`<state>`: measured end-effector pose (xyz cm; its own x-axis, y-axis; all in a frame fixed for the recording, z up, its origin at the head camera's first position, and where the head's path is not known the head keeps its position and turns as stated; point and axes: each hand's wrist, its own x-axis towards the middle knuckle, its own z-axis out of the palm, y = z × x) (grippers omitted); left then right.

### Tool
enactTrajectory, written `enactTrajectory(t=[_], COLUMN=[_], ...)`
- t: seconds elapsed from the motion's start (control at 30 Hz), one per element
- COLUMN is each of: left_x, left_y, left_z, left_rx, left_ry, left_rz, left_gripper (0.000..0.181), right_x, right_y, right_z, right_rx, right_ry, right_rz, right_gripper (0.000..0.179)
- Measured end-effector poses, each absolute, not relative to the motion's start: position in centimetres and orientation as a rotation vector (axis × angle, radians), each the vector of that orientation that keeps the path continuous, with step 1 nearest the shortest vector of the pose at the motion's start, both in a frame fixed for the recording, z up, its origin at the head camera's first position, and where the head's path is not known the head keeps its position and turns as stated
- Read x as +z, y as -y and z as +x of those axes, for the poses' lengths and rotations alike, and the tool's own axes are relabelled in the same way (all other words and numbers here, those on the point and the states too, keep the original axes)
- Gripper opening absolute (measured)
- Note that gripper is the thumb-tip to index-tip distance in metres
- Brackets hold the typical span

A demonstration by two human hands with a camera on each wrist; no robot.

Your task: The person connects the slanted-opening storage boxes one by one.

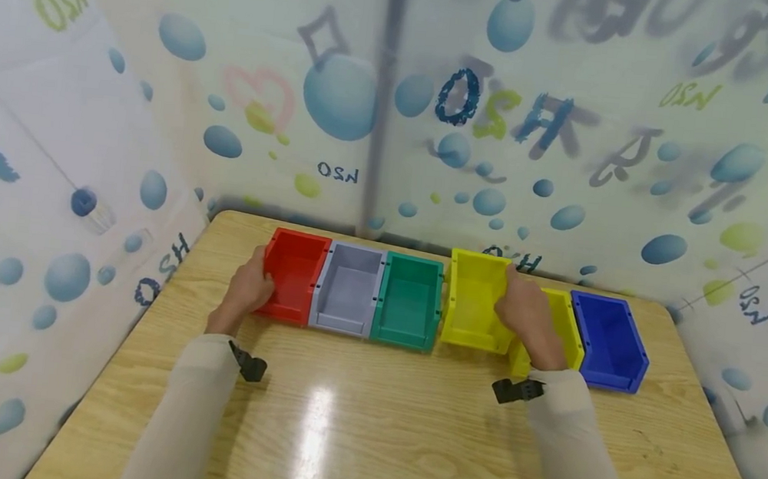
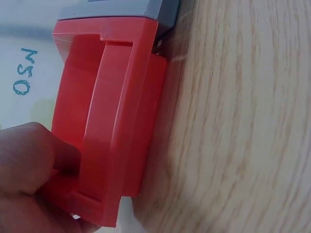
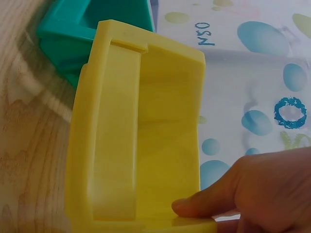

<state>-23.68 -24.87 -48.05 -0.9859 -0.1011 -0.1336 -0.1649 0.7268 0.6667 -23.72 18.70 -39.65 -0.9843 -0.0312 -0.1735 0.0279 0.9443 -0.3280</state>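
Observation:
My left hand [image 1: 250, 286] grips the left side wall of a red plastic storage bin [image 1: 293, 277], its thumb inside and fingers outside. Beside that bin stand a grey bin [image 1: 350, 286] and a green bin [image 1: 409, 300], side by side in a row. With my right hand [image 1: 528, 315] I pinch the right wall of a yellow bin [image 1: 475, 298], thumb over the inner face in the right wrist view. This yellow bin sits next to the green one and overlaps a second yellow bin [image 1: 561, 310], which my right hand partly hides.
A blue bin [image 1: 613, 346] stands at the right end of the row, turned slightly. The wooden table [image 1: 378, 439] extends toward me, with a patterned sheet [image 1: 265, 105] hanging behind it and at both sides.

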Motion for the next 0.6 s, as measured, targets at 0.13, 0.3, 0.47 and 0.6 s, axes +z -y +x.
enactTrajectory(t=[0.13, 0.3, 0.47, 0.6], left_x=[-48.14, -48.42, -48.47, -48.4], left_y=[24.91, 24.91, 24.94, 24.96], left_z=[-23.67, -23.78, -23.7, -23.67], left_rx=[1.113, 1.099, 1.091, 1.09], left_ry=[-2.836, -2.911, -2.927, -2.911], left_rz=[-0.213, -0.17, -0.163, -0.169], left_gripper=[0.057, 0.055, 0.054, 0.055], right_x=[-39.42, -39.23, -38.98, -38.86], right_y=[-18.78, -19.0, -18.97, -18.78], right_z=[-23.84, -24.0, -24.12, -24.13], right_rx=[-0.485, -0.494, -0.501, -0.497], right_ry=[-2.921, -2.909, -2.919, -2.899], right_rz=[-0.015, -0.032, -0.058, -0.032], right_gripper=[0.066, 0.064, 0.066, 0.066])
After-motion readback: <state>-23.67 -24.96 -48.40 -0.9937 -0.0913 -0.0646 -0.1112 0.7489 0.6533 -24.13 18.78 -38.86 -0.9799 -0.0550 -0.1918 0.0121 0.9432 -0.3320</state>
